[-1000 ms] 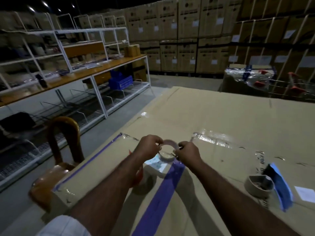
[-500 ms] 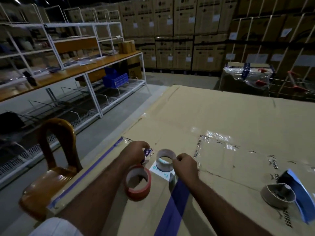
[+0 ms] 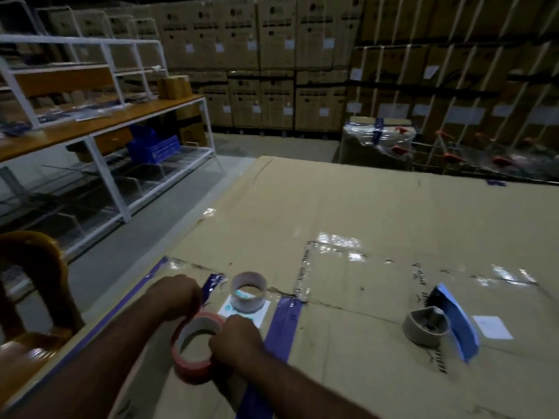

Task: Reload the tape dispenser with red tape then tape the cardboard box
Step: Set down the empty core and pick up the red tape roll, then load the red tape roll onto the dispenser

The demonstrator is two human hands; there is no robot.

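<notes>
While both hands are bunched round the red tape roll (image 3: 193, 349), I see the first risk right at the grip: the left hand (image 3: 177, 294) is clamped over the roll's far upper rim and the right hand (image 3: 237, 340) pinches its near right edge, fingers closed together there, probably hunting the loose end. In this dim light I cannot tell whether the end is free, so it may tear off in a sliver or fold back and stick to itself. Just beyond the grip stands the empty core (image 3: 248, 291), upright on a white label; a careless swing of the roll could knock it rolling across the cardboard box (image 3: 348, 207). Well off to the right of the grip lies the tape dispenser (image 3: 438, 325), not yet loaded; I judge that if the roll goes onto it the wrong way round, the sticky face would point away from the box and the tape would not lay down
</notes>
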